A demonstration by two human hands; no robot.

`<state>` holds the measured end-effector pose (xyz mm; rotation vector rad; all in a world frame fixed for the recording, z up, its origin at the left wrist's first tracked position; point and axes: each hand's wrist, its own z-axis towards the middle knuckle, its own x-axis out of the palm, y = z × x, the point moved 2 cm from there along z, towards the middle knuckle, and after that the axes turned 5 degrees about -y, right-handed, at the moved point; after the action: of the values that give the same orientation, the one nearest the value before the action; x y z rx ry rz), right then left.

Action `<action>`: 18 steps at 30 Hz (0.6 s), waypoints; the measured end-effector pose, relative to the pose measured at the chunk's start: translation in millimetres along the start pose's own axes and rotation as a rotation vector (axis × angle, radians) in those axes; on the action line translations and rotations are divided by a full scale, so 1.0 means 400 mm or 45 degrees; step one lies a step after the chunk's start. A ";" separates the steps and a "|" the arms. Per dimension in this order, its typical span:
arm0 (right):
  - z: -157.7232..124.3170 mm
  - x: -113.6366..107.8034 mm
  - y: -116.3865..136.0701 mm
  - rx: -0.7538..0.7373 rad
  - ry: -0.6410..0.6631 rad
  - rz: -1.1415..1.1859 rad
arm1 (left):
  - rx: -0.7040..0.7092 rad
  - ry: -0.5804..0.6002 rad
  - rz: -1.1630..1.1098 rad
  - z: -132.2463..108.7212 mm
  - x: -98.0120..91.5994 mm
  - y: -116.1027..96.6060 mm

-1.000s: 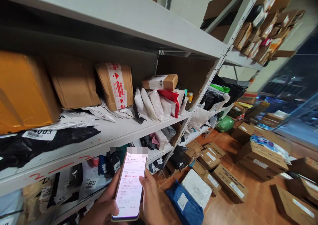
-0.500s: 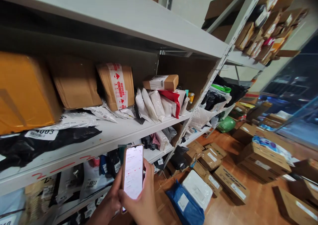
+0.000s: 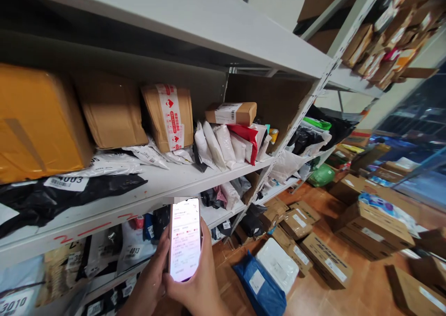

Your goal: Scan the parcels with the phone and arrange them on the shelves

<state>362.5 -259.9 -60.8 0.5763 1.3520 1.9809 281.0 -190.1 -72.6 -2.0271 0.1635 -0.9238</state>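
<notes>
A smartphone point(image 3: 186, 241) with a lit, mostly white screen is held upright between my two hands at the bottom centre. My left hand point(image 3: 158, 262) closes round its left side. My right hand point(image 3: 195, 279) wraps its right edge, with the thumb across the lower left corner. The lines on the screen are too small to read. Just behind the phone runs the front edge of a white metal shelf point(image 3: 153, 200) with a red handwritten mark on it. On that shelf stand a cardboard box with red-and-white tape point(image 3: 170, 118) and several white mailer bags point(image 3: 223, 144).
An orange-wrapped box point(image 3: 38, 125) and a black bag labelled 4003 point(image 3: 104, 190) are at the left. Labelled bags point(image 3: 134, 251) fill the lower shelf. On the wooden floor at the right lie a blue parcel point(image 3: 259, 283), a white parcel point(image 3: 278, 266) and several cardboard boxes point(image 3: 324, 260).
The view has shifted slightly, so the shelf contents sit a little further right. The phone screen looks brighter and its page shows different content. Both hands keep hold of the phone.
</notes>
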 end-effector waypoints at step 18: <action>-0.019 0.032 -0.094 -0.005 -0.476 -0.206 | 0.054 -0.044 -0.019 0.054 -0.054 0.056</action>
<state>359.0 -246.4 -98.8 0.7668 1.1243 1.6474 284.7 -180.0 -108.7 -2.0065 0.1089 -0.8934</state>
